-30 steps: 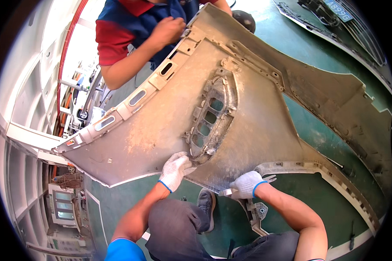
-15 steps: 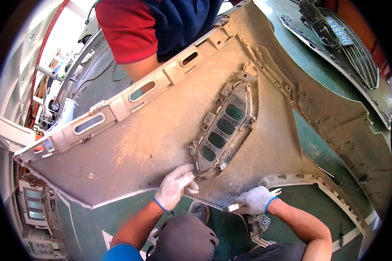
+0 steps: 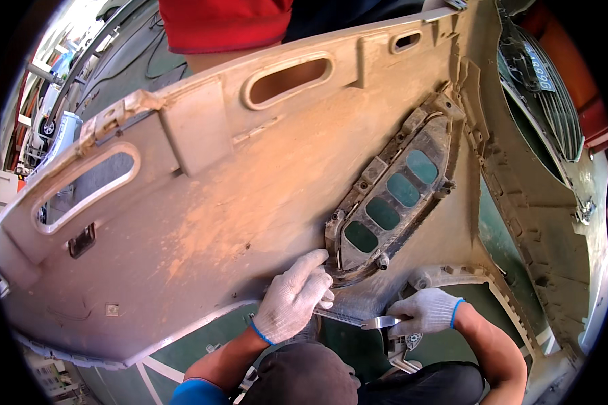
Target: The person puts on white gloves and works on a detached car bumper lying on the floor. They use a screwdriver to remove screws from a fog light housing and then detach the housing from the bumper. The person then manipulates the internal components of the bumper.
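by the brown panel (image 3: pixel 250 223), left hand (image 3: pixel 293 297) half-curled, hold unclear, right hand (image 3: pixel 424 311) wrapped round a metal tool (image 3: pixel 380 322)

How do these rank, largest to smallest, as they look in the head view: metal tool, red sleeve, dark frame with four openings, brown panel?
1. Brown panel
2. Dark frame, openings included
3. Red sleeve, visible part only; the top edge cuts it off
4. Metal tool
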{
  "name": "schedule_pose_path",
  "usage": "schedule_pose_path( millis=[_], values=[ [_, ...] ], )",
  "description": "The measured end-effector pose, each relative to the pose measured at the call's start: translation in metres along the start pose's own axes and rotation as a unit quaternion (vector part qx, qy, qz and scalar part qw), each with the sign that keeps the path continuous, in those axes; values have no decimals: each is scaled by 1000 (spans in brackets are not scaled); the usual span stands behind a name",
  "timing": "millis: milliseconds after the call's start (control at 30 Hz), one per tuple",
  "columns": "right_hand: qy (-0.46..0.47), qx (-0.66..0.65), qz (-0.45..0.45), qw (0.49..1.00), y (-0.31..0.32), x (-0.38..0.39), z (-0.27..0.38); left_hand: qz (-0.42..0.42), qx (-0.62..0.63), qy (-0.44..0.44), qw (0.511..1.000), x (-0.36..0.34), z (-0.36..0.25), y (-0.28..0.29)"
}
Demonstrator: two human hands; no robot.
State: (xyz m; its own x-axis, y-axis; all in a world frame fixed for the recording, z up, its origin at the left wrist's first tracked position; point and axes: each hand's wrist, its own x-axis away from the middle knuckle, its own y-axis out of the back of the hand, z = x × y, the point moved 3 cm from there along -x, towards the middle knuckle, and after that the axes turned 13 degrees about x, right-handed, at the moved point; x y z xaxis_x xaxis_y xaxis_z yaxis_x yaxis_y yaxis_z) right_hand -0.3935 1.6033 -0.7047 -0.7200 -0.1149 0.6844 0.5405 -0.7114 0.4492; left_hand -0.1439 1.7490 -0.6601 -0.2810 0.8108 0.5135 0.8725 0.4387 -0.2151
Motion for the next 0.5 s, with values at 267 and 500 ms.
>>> schedule_pose_path(
  millis=[267,500],
  values=[
    [1,-2,-110,994,32,26,21,-15,-22,-12,1000,-4,-2,2],
    [-16,-10,-112,994,23,19,29,-15,-29,-14,999,-6,-4,0]
  ],
)
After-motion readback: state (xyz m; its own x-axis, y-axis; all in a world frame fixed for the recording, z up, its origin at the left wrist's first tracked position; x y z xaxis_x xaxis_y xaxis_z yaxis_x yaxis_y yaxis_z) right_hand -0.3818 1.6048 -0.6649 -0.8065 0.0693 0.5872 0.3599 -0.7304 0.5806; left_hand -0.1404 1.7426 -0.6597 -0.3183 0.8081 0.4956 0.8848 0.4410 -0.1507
